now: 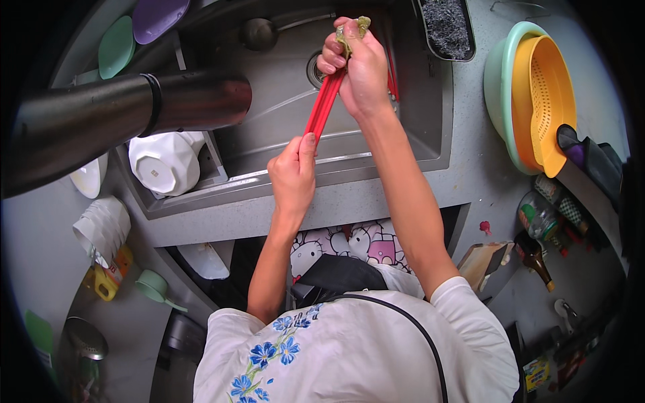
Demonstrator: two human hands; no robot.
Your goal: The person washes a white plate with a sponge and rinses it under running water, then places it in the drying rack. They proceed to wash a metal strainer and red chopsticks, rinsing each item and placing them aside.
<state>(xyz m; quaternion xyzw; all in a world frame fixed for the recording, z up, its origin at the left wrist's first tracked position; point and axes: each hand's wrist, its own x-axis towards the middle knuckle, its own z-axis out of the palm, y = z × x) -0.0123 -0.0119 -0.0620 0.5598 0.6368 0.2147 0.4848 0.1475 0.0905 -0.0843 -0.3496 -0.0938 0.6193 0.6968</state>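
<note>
My left hand (295, 169) is closed around the lower end of a bundle of red chopsticks (324, 108), which slants up to the right over the sink (282, 111). Around the bundle's upper part, my right hand (359, 63) is closed, with a yellowish-green cloth or scouring pad (346, 38) poking out between its fingers. A few more red sticks (392, 75) lie along the sink's right side. A metal ladle (259, 34) rests at the back of the basin, and the drain (315, 69) is partly hidden by my right hand.
A dark faucet or pipe (196, 98) juts in from the left above white bowls (164, 163). Green and purple dishes (117, 48) stand back left. On the right are a tray of steel wool (447, 30), a green basin (496, 95) with a yellow colander (559, 101), and a bottle (534, 259).
</note>
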